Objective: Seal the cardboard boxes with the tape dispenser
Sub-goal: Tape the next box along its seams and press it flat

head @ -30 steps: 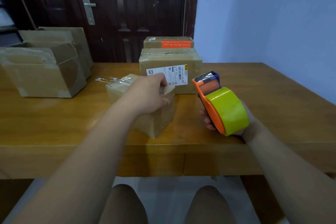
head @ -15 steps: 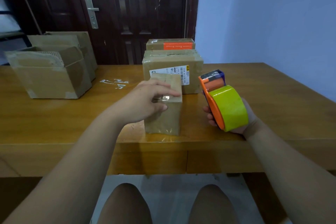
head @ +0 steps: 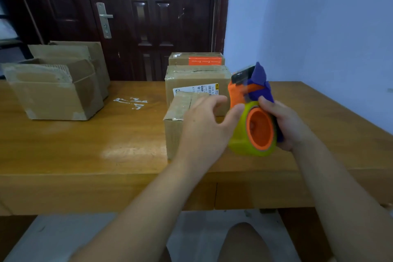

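Indoors, cardboard boxes point(head: 197, 76) sit on a wooden table point(head: 85, 144), dark door point(head: 148, 27) behind. Right hand point(head: 291, 125) grips tape dispenser point(head: 258, 130); left hand point(head: 204, 132) relaxed.

Wooden table point(head: 85, 144). Near the front edge stands a small box point(head: 173, 132); just behind it, a labelled box point(head: 195, 76), then an orange-labelled box point(head: 180, 59). At left, clustered open boxes point(head: 55, 95). Between the groups, white scraps point(head: 130, 102).

2 bare forearms extended forward, converging. Right hand point(head: 291, 127) curled round orange-and-blue plastic tape dispenser point(head: 260, 132), thumb on top. Left hand point(head: 204, 130) relaxed, fingers loosely extended, thumb tip touching the dispenser's yellow-green roll.
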